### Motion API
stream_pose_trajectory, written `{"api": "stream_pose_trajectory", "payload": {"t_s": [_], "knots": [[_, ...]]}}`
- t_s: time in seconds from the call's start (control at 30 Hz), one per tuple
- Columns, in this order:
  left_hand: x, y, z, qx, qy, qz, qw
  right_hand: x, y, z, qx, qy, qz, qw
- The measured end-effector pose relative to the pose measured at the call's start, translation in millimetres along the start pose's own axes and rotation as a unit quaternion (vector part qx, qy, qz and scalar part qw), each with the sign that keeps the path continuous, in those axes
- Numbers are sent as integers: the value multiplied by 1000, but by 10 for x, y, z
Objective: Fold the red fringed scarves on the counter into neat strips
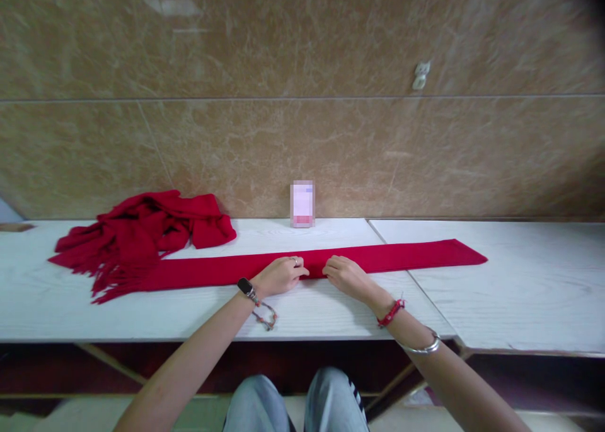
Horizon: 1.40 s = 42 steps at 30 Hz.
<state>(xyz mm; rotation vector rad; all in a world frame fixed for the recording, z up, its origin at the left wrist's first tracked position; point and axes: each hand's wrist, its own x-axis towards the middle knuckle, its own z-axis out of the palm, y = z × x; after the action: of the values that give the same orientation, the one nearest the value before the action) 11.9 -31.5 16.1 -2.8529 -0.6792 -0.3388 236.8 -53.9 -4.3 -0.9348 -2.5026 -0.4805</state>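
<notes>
A red scarf (406, 256) lies stretched across the white table in a long flat strip, with a pointed right end and a fringed left end. Near its middle, my left hand (282, 274) rests with curled fingers at the scarf's near edge. My right hand (347, 275) is a short way to the right, its fingers also bent and pressed together on the same edge. A short stretch of red cloth shows between the two hands. The fingertips are partly hidden, but both hands appear to pinch the scarf.
A crumpled red fringed cloth (155, 221) is heaped at the back left, touching the scarf's fringe. A phone-like upright object (302, 204), blurred, leans by the tiled wall (265, 148). A seam divides the white tabletop (520, 306). My knees are below the front edge.
</notes>
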Motion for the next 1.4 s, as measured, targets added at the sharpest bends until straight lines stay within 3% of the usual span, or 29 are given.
{"api": "stream_pose_trajectory", "payload": {"t_s": [0.23,0.43,0.63,0.77,0.97,1.1,1.23,1.4], "knots": [[2,4,-35,-137,-8,-30,990,-22,-17,-60,74,-14,24,997],[6,1,64,-121,-92,-40,988,-77,81,-82,134,-17,62,989],[-6,-20,74,-93,-111,-16,989,-394,408,-179,29,-59,66,996],[-8,-12,49,-108,-86,-19,990,-545,479,-238,-53,-55,59,995],[358,54,-5,-116,-35,-4,993,-577,457,-241,-88,-6,65,994],[642,121,99,-129,-60,29,989,-592,448,-259,-63,-17,55,996],[670,146,242,-120,-97,44,987,-606,431,-271,-24,-45,62,997],[627,141,236,-124,-95,43,987,-636,469,-269,68,-5,136,988]]}}
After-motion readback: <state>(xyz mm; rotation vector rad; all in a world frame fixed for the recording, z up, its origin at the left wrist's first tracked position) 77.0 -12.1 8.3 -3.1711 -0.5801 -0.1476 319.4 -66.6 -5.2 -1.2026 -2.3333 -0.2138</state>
